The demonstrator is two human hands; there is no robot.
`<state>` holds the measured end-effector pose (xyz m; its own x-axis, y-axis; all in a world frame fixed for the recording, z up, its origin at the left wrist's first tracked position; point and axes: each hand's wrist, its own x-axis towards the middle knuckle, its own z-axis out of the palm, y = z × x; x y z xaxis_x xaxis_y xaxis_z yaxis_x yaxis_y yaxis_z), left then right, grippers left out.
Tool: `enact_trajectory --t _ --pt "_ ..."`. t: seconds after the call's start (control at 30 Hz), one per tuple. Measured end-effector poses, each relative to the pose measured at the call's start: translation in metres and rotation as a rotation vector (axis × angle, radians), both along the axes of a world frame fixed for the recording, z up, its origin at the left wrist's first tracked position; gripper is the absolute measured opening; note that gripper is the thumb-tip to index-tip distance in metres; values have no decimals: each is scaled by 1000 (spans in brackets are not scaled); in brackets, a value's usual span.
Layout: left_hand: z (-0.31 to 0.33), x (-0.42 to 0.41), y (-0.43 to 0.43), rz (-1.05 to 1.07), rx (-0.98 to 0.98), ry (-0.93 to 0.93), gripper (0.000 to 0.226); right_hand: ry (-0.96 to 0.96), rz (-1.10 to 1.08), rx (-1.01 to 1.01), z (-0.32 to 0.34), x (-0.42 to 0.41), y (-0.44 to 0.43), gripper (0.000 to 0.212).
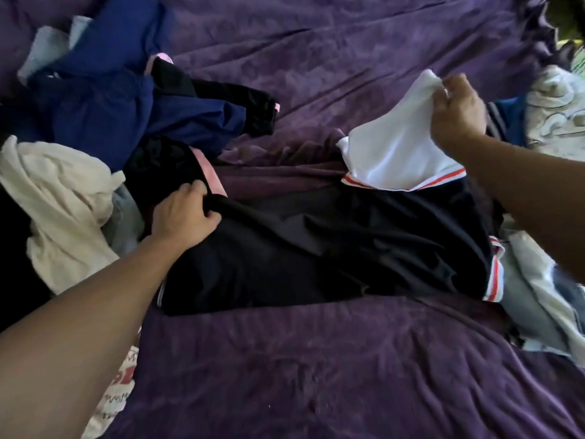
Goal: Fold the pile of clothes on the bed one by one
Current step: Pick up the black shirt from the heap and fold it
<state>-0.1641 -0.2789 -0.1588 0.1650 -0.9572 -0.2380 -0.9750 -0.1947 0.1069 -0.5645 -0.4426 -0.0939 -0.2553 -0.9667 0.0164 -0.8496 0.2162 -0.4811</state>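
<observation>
Two hands are on one garment in my head view. I note the left hand curled round the left edge of the black garment, which lies mid-frame on the purple bed cover. The right hand pinches its white panel, lifted at upper right. At upper left sits the pile of clothes.
</observation>
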Motion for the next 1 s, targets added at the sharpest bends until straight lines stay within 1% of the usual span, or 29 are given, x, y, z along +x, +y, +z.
enact_trajectory --t 0.1,0.13,0.2,0.27,0.33,0.4,0.47,0.53,0.63,0.7,0.73,0.8,0.87,0.93,1.0 --pt "-16 12 -13 -16 108 -140 46 113 31 92 -25 10 -11 38" --pt "-19 18 -15 28 101 -176 44 168 85 91 -33 14 -6 40" --pt "-20 30 -16 167 40 -183 42 272 237 52 -49 22 15 44" --pt "-19 35 -19 216 -18 -207 42 309 393 34 -64 31 42 48" --pt "-17 27 -21 124 -69 -230 42 325 536 57 -80 36 68 49" --pt "-14 7 -24 -9 -122 -206 39 373 629 134 -95 36 88 49" --pt "-12 -25 -25 -125 -151 -148 36 419 627 221 -105 25 97 50" --pt "-11 -63 -23 -250 -116 -53 33 406 539 244 -104 8 92 49" --pt "-17 -129 -13 -399 -16 138 37 317 327 240 -86 -23 66 53" --pt "-21 -172 -8 -449 11 248 41 245 184 196 -71 -43 39 59" --pt "-23 -192 -8 -443 15 321 43 206 124 202 -66 -51 23 64" --pt "-23 -224 -13 -357 35 528 47 114 25 306 -60 -59 -10 76" --pt "-26 -246 -23 -253 53 706 52 -113 -86 411 -62 -53 -34 83" --pt "-31 -256 -35 -225 102 741 59 -354 -174 450 -65 -42 -50 77" --pt "-34 -257 -46 -175 220 734 61 -445 -176 519 -65 -36 -62 61"
